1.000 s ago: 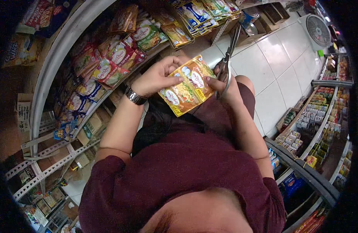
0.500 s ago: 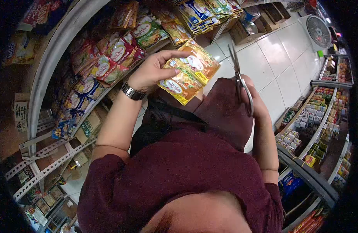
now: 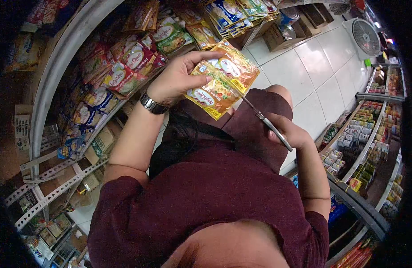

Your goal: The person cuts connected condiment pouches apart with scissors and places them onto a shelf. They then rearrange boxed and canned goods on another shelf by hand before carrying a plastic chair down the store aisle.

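Note:
My left hand [image 3: 177, 78] is closed on two yellow-orange spread sachets, thumb on top and index finger along the far side. The nearer sachet [image 3: 215, 98] and the farther sachet [image 3: 237, 67] lie edge to edge, apparently joined along a seam. Grey-handled scissors [image 3: 279, 131] are gripped in my right hand [image 3: 293, 131], pointing up and left. Their blade tips meet the right end of the seam between the sachets. Whether the blades have cut in, I cannot tell. Both hands are above my lap.
Shelves of stacked sachets [image 3: 137, 58] stand at the left and ahead. A cardboard box [image 3: 277, 38] sits on the tiled floor [image 3: 304, 67] ahead. At the far right are a fan [image 3: 366, 36] and racks of cans [image 3: 349, 136]. Perforated metal shelf bars [image 3: 63, 192] run at the lower left.
My right hand has turned the scissors from pointing upward to pointing left, bringing the blades to the sachets' seam. The sachets have shifted slightly right, still in my left hand.

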`<state>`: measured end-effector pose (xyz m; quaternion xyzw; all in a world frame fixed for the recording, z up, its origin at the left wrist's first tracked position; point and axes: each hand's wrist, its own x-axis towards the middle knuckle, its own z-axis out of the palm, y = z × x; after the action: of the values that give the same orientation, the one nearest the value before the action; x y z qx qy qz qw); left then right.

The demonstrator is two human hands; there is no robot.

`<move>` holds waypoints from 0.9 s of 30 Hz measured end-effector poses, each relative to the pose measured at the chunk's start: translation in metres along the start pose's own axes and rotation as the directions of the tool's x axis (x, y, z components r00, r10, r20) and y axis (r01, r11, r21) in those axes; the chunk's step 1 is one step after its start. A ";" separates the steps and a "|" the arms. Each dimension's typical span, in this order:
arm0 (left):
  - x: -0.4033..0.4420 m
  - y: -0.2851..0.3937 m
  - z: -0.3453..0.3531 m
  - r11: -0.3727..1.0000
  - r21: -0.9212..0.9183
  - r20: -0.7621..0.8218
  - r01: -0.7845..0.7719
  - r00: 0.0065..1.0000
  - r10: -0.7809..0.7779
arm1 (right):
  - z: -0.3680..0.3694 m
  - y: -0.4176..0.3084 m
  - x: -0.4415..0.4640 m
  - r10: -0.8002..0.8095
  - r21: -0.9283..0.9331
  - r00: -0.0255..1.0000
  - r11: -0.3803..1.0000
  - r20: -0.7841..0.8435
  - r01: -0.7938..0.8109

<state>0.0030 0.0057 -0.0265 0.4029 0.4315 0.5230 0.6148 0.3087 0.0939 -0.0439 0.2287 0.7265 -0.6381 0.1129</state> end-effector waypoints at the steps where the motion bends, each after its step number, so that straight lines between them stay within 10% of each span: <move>1: 0.000 -0.001 0.000 1.000 0.008 0.000 0.001 1.000 -0.001 | -0.001 0.001 0.003 0.001 0.000 1.000 1.000 -0.001 -0.001; 27: 0.002 -0.002 -0.001 0.999 0.037 0.010 0.018 1.000 -0.018 | -0.006 0.000 0.014 -0.049 0.021 0.998 0.999 0.025 0.049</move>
<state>0.0033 0.0079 -0.0290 0.4128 0.4417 0.5073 0.6141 0.2975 0.1026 -0.0495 0.2037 0.7238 -0.6509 0.1044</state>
